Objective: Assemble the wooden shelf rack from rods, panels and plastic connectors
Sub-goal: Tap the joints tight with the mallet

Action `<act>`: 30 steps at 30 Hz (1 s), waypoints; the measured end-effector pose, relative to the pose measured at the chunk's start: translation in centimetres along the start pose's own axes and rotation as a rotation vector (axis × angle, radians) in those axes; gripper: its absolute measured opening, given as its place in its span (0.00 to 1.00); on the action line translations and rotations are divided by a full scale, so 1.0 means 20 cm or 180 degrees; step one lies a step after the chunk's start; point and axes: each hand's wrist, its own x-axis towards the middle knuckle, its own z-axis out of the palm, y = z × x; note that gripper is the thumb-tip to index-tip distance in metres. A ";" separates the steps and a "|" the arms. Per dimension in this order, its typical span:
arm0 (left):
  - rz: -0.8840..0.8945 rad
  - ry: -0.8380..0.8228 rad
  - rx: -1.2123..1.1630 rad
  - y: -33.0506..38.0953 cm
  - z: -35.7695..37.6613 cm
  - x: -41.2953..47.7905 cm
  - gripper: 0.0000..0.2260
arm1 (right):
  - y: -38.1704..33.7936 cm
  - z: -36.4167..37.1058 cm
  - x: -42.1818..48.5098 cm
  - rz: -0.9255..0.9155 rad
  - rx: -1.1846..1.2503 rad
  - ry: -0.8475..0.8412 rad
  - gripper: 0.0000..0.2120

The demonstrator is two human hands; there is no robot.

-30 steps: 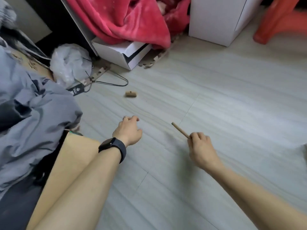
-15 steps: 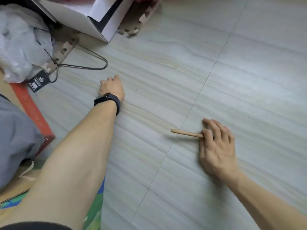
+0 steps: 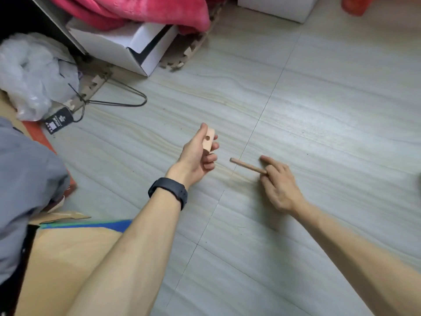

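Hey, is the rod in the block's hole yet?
Out. The hole in the wooden block shows empty, and the rod in the right hand lies apart from it.

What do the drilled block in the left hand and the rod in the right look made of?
Block, held by the left hand: likely bare light wood. It looks pale and matte, with a clean round hole drilled in its face.
Rod, pinched by the right hand: likely wood too, a slightly darker tan matte dowel. The grain is too blurred to confirm.

The pale floor [image 3: 330, 99] carries a white box [image 3: 109, 46], wire hanger [image 3: 118, 102], plastic bag [image 3: 34, 71].
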 end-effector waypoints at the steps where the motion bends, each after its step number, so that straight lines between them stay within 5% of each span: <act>1: -0.0004 -0.0130 0.0017 -0.03 0.03 -0.07 0.17 | -0.04 -0.08 0.01 0.0367 0.0478 -0.0026 0.07; 5: 0.0086 -0.0403 -0.0148 -0.13 0.11 -0.32 0.17 | -0.18 -0.37 -0.05 0.1265 0.1772 0.0646 0.16; 11: 0.0377 -0.0639 -0.0147 -0.24 0.23 -0.66 0.14 | -0.44 -0.65 -0.41 0.0920 0.3345 0.0670 0.04; 30: 0.1313 -0.1189 0.0472 -0.10 0.76 -1.95 0.16 | -1.05 -1.47 -1.48 -0.0350 0.3190 0.1292 0.11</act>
